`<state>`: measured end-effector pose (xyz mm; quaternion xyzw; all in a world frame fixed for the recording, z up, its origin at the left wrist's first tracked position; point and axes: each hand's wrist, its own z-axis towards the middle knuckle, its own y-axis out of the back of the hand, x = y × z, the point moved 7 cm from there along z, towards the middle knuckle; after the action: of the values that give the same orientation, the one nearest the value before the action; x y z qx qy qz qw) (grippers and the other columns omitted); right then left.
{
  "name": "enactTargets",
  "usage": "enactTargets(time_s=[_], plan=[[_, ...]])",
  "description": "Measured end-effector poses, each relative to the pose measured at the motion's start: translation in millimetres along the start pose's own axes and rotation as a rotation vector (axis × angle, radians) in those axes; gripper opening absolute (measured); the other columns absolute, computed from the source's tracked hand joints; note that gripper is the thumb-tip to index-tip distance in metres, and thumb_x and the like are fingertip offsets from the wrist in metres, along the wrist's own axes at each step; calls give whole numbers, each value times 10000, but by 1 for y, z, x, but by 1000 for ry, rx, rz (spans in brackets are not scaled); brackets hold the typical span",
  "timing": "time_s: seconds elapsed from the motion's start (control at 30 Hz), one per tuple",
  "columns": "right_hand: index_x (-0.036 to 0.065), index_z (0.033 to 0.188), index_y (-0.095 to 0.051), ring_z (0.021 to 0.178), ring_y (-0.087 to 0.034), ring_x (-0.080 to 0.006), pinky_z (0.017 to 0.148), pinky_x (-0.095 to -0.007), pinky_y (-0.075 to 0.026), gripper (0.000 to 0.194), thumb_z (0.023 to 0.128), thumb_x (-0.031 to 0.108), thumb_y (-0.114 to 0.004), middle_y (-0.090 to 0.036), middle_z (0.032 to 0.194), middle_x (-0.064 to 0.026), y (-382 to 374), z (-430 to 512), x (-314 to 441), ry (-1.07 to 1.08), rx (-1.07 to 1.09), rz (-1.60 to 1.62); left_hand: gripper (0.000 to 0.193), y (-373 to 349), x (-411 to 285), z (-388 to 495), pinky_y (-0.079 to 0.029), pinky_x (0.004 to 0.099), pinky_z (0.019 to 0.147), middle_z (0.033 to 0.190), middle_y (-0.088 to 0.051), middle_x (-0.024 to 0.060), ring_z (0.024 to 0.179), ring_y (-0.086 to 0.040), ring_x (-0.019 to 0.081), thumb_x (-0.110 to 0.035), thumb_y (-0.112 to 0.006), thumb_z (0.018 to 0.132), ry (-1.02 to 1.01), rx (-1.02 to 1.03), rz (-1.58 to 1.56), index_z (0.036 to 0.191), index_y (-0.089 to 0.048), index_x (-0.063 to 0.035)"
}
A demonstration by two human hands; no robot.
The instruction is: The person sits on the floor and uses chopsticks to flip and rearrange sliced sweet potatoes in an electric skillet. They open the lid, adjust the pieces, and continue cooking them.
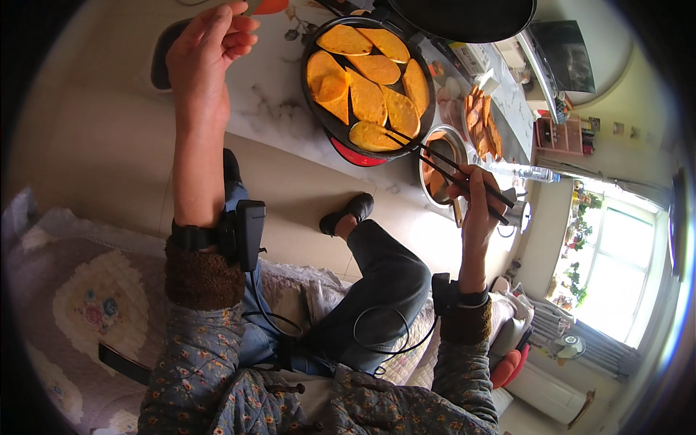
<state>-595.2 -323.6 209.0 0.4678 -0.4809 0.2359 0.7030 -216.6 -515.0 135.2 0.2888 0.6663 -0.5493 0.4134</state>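
My right hand (476,196) holds a pair of dark chopsticks (440,166), whose tips touch an orange-yellow slice (372,136) at the near edge of a round black electric pan (338,120). Several more such slices lie in the pan, one small piece overlapping another at the left. Raised over the left of the marble-patterned table, my left hand (217,38) has curled fingers near the frame's top edge; whether it pinches something there is unclear. Right of the pan stands a metal bowl (422,163) with orange slices in it. Behind the bowl, browned pieces (481,122) are heaped on a plate.
The pan's black lid (467,16) stands raised at its far side. A plastic bottle (535,173) and a metal kettle (523,215) are at the right. A dark bin (163,54) is at the left, and a cable (261,304) hangs from my left wrist device.
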Motion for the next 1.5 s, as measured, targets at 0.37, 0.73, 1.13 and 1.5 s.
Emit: enactTargets(time_s=[0.37, 0.73, 1.13, 1.5], plan=[[-37, 1079, -606, 689, -626, -130, 654, -238, -485, 258, 970, 166, -490, -650, 944, -117, -63, -12, 22, 10, 115, 150, 226, -7, -5, -3, -472, 239, 684, 800, -671, 57, 685, -601, 101, -222, -586, 917, -37, 33, 6, 978, -669, -21], [-71, 1113, -563, 776, -654, -183, 789, -295, -501, 340, 981, 228, -470, -666, 965, -184, -92, -21, 12, 95, 135, 127, 223, -6, -5, -4, -476, 251, 694, 823, -665, 62, 708, -596, 111, -213, -595, 912, -46, 38, 1, 994, -662, -17], [-81, 1078, -551, 793, -671, -237, 793, -310, -518, 274, 982, 154, -447, -629, 977, -185, -97, -33, 12, 298, 134, 52, 215, -5, -5, -4, -480, 254, 705, 837, -661, 59, 723, -594, 114, -200, -585, 918, -30, 34, 4, 1008, -652, -17], [-73, 990, -582, 711, -661, -238, 679, -318, -544, 271, 958, 174, -476, -617, 957, -197, -58, -73, 33, 417, 141, -153, 224, -5, -7, -3, -473, 238, 671, 796, -675, 56, 679, -605, 99, -222, -580, 920, -61, 35, -19, 971, -675, -25]])
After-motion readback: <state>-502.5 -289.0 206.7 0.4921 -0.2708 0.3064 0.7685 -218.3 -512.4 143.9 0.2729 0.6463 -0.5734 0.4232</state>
